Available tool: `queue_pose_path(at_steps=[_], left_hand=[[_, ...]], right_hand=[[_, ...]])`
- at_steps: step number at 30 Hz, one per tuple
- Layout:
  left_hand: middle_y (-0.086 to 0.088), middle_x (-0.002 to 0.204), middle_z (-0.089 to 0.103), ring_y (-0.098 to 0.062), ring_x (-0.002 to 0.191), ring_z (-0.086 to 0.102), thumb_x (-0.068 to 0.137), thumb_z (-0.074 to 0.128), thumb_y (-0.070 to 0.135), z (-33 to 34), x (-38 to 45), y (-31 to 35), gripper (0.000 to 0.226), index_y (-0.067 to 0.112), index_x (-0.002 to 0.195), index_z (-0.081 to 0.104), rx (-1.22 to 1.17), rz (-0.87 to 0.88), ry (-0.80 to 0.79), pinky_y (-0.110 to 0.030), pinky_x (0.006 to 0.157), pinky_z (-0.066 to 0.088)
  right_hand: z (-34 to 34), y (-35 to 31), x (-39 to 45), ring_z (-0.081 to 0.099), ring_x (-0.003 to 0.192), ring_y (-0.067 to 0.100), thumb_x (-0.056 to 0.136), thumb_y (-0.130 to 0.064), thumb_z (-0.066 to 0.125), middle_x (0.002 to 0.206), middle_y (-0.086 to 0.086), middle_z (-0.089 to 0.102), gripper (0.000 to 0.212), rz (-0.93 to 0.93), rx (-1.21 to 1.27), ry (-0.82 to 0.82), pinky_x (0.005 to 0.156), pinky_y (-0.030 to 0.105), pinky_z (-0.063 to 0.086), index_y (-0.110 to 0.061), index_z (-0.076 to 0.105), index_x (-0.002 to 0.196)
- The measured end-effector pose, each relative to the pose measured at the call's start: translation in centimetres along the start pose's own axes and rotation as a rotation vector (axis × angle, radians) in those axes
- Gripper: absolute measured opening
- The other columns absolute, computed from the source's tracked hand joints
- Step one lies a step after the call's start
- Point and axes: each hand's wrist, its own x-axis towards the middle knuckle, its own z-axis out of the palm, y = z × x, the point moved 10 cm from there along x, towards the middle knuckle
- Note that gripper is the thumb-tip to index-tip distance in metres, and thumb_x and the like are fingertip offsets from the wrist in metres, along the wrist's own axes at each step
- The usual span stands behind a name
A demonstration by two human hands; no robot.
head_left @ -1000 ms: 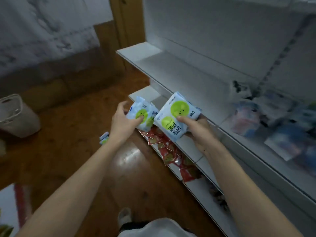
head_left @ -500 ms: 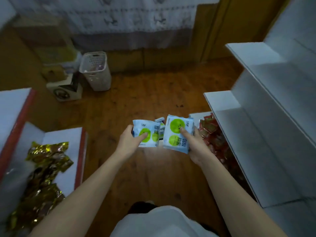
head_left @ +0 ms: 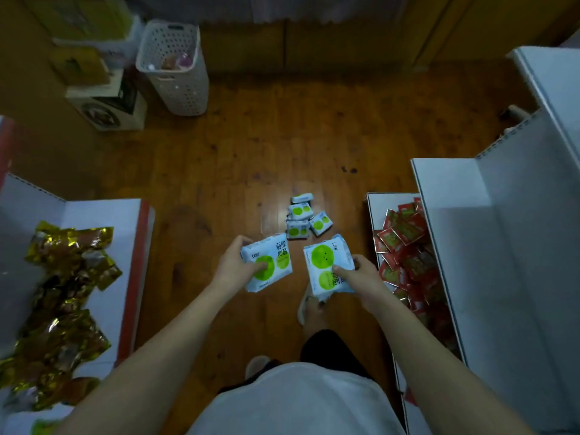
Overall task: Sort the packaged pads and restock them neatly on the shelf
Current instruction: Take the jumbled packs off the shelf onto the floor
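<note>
A person stands on a wooden floor (head_left: 251, 158) with a pad pack in each hand: the left hand (head_left: 233, 267) grips one blue-and-green pack (head_left: 270, 265), thumb across its face, while the right hand (head_left: 361, 277) pinches a second pack (head_left: 326, 265) just beside it. Ahead of both hands, a small pile of matching packs (head_left: 303, 220) lies on the floor; a white shelf (head_left: 470, 246) holding red sachets (head_left: 405, 246) stands right of the right hand.

Dim, soft-focus view with wide-angle bending at the edges.
</note>
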Motion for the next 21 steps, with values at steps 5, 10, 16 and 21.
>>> queue_pose_path(at_steps=[5,10,16,21], left_hand=[[0.005,0.084,0.058,-0.014,0.075,0.058,0.075,0.081,0.014,4.0,8.8,1.1,0.037,0.015,0.091,0.048,0.081,-0.086,0.042,-0.027,0.058,0.044],[0.003,0.091,0.056,-0.020,0.087,0.059,0.075,0.081,0.014,10.8,18.1,-0.6,0.046,0.015,0.108,0.049,0.154,-0.215,0.002,-0.029,0.069,0.043],[-0.005,0.113,0.066,-0.019,0.097,0.061,0.080,0.077,0.017,20.2,32.3,-5.9,0.042,0.011,0.116,0.056,0.133,-0.281,-0.042,-0.026,0.079,0.045],[-0.009,0.116,0.068,-0.024,0.105,0.064,0.083,0.075,0.022,28.8,46.2,-12.4,0.039,0.009,0.116,0.060,0.135,-0.239,-0.060,-0.028,0.084,0.048]], right_hand=[[-1.9,-1.0,11.4,0.066,0.095,0.030,0.089,0.000,0.066,0.111,0.016,0.067,0.025,0.054,-0.038,0.009,0.073,0.038,0.058,-0.004,0.059,0.113],[-4.9,0.5,23.4,0.063,0.096,0.030,0.087,-0.008,0.070,0.105,0.012,0.065,0.026,0.092,-0.299,0.062,0.085,0.043,0.053,0.000,0.058,0.108],[-4.7,6.3,39.9,0.065,0.097,0.032,0.085,-0.010,0.069,0.106,0.016,0.069,0.024,0.119,-0.549,-0.046,0.084,0.044,0.053,-0.006,0.062,0.108],[-2.0,13.7,54.9,0.055,0.117,0.035,0.087,-0.022,0.067,0.127,0.021,0.056,0.033,0.134,-0.800,-0.115,0.100,0.041,0.045,-0.016,0.065,0.120]])
